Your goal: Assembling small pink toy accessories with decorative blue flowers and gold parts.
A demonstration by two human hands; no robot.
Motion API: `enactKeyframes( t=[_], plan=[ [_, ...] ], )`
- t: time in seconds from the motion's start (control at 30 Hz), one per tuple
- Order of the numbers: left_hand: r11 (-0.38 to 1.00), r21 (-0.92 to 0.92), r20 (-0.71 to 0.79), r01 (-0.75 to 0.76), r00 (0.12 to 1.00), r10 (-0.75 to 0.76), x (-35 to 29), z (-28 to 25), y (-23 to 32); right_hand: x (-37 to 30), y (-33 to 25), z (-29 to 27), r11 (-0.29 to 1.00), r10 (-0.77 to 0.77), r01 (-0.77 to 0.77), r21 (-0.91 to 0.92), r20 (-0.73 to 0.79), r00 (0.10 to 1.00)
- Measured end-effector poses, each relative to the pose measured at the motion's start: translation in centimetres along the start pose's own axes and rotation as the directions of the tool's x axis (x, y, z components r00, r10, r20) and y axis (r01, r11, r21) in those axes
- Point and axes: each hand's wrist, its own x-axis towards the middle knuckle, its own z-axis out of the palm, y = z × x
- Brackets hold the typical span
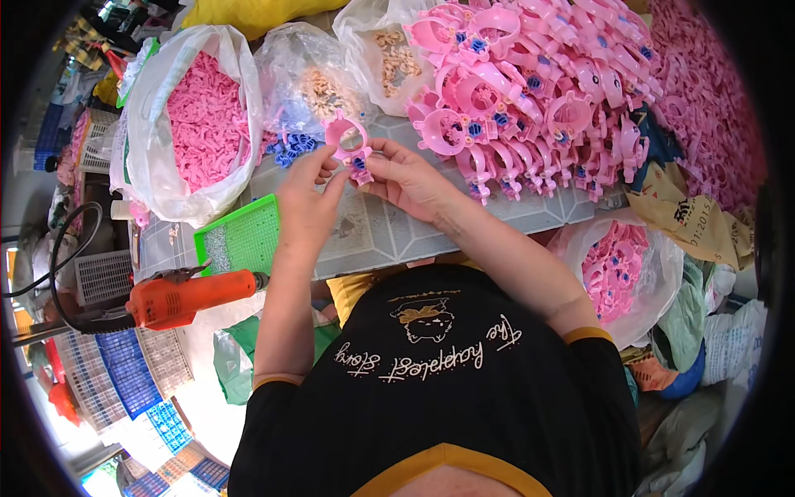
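Between both hands, above the grey table [373, 230], is a pink plastic toy part [345, 132] with a ring at its top and a blue gear piece set in its lower end. My left hand [313, 186] pinches its left side. From the right, my right hand [403, 174] grips its lower end with thumb and fingers. Just behind my left hand lies a small heap of blue gear pieces [294, 149]. Right of the hands rises a big pile of similar pink ringed parts [513, 91], many with blue gears in them.
A white bag of small pink pieces [207, 124] stands at left. Clear bags of beige pieces [323, 89] sit at the back. A green tray [252, 236] holds tiny metal bits, beside an orange power screwdriver [195, 298]. Another bag of pink parts [614, 269] is at right.
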Motion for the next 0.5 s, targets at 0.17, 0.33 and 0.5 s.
enactKeyframes(
  t=[0.17, 0.33, 0.5],
  plan=[
    [1.0, -0.001, 0.05, -0.024, 0.998, 0.024, 0.3, -0.52, 0.11, -0.1, -0.11, 0.15, 1.0, 0.012, -0.013, -0.022, -0.022, 1.0],
    [0.999, 0.01, 0.033, -0.031, 0.999, 0.03, 0.2, 0.02, -0.38, 0.04, 0.07, -0.08, 1.0, -0.002, 0.002, -0.014, 0.007, 1.0],
    [0.98, 0.108, 0.009, -0.169, 0.986, 0.169, 0.25, 0.3, -0.59, 0.3, 0.39, -0.45, 0.999, -0.044, 0.045, -0.015, 0.02, 0.999]
  ],
)
